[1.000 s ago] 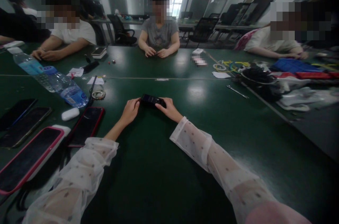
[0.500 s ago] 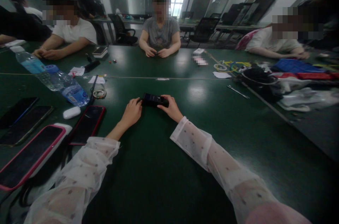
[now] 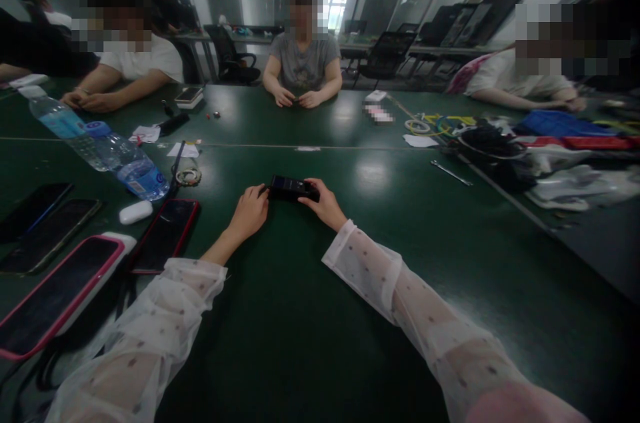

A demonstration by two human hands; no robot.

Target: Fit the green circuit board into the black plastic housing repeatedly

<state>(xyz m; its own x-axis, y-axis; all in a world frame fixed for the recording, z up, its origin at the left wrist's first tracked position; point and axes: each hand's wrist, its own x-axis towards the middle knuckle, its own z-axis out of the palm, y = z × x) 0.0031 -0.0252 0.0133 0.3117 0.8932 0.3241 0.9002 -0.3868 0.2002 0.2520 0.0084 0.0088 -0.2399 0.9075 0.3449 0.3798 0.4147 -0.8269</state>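
Observation:
A small black box-shaped device with a lit screen on its upper face rests at the middle of the green table. My right hand grips its right end, thumb in front and fingers behind. Beside its left end, my left hand is closed, its fingertips pinched around a small dark piece that I cannot make out. Whether that piece joins the device is unclear. Sheer white dotted sleeves cover both forearms.
To the left lie a red-edged phone, a pink-cased phone, a white earbud case and a tilted water bottle. At right are a wrench and a heap of cables and bags. Several people sit around the table.

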